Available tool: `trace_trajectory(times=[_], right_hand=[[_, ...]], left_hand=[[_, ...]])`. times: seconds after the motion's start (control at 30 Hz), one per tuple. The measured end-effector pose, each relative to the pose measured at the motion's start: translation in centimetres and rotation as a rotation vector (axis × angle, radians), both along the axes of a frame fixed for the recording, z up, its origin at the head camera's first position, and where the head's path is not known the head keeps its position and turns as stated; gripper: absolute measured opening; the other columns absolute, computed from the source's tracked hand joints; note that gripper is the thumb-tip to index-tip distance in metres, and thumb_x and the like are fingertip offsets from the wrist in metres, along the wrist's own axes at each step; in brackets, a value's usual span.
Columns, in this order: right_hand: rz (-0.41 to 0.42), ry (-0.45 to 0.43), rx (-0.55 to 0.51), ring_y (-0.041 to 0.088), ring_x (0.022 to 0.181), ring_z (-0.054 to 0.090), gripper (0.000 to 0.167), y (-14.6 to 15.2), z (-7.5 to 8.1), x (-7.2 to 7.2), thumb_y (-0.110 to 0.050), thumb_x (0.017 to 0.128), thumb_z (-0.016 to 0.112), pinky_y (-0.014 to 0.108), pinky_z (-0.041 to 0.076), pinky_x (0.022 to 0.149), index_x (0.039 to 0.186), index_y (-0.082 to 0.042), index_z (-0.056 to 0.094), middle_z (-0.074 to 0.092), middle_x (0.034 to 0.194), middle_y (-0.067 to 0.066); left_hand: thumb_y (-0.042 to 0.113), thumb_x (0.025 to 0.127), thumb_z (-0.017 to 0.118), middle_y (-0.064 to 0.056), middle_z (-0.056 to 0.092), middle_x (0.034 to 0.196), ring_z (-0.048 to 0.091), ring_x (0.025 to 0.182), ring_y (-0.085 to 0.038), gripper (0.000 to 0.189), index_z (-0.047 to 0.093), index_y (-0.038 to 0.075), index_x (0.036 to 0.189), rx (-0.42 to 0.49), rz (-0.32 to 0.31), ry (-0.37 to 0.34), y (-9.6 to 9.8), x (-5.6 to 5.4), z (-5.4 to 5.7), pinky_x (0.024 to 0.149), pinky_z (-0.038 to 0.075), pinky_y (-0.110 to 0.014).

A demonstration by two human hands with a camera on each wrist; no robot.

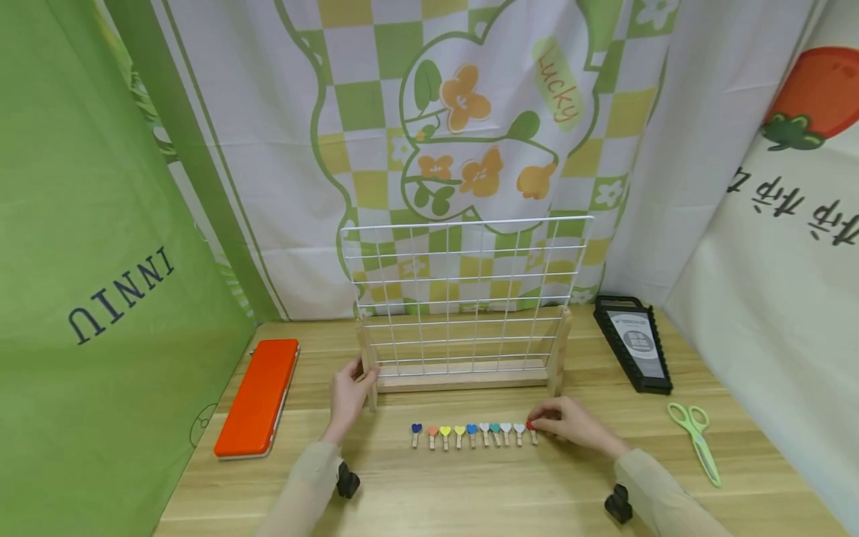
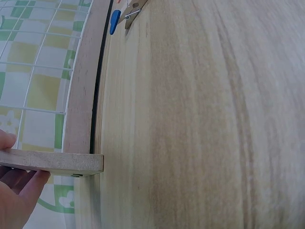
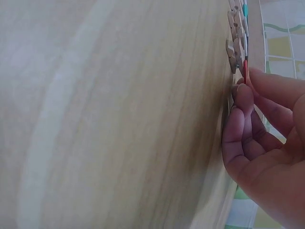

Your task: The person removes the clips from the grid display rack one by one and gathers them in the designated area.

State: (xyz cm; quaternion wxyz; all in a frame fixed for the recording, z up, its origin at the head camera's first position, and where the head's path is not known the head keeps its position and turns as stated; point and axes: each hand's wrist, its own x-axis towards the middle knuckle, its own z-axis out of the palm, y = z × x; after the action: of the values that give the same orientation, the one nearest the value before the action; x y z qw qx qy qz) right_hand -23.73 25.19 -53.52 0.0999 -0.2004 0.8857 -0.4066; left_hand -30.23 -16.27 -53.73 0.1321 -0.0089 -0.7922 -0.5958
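My left hand [image 1: 350, 391] holds the left wooden end post [image 2: 71, 162] of a stand, thumb on one side and fingers on the other in the left wrist view. The stand has a wooden base [image 1: 463, 382] and an upright white wire grid. In front of it, small wooden clothespins with heart tops lie in a row, among them a blue clothespin [image 1: 472, 430] and a dark blue clothespin [image 1: 416, 429] at the left end. At the right end, my right hand [image 1: 570, 423] pinches the red-heart clothespin [image 3: 246, 69] between thumb and finger, beside its neighbours.
An orange-red flat case [image 1: 258, 399] lies on the table's left side. Toward the back right is a black ridged holder [image 1: 634, 343] with a printed card, and nearer lie green scissors [image 1: 700, 440]. Patterned cloth [image 1: 362, 104] hangs behind and at both sides.
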Motion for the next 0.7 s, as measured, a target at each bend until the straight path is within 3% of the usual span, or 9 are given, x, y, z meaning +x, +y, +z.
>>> trace_trajectory(times=[0.4,0.7], right_hand=[[-0.033,0.046,0.025,-0.003,0.077,0.058,0.022,1.0,0.2,0.2,-0.015,0.093,0.067,0.016,0.052,0.064,0.104,0.004,0.071,0.074,0.092,0.011],[-0.073,0.077,0.037,-0.004,0.079,0.058,0.023,2.0,0.7,0.2,-0.016,0.093,0.067,0.016,0.053,0.067,0.106,0.003,0.071,0.074,0.094,0.011]], left_hand=[[0.012,0.091,0.071,-0.030,0.066,0.122,0.064,0.117,-0.042,0.045,0.060,-0.009,0.129,-0.009,-0.014,-0.023,-0.4,-0.2,0.0,0.090,0.062,-0.041],[0.011,0.091,0.071,-0.031,0.064,0.126,0.062,0.120,-0.042,0.046,0.058,-0.009,0.131,-0.007,-0.010,-0.047,-0.4,-0.5,0.2,0.096,0.059,-0.046]])
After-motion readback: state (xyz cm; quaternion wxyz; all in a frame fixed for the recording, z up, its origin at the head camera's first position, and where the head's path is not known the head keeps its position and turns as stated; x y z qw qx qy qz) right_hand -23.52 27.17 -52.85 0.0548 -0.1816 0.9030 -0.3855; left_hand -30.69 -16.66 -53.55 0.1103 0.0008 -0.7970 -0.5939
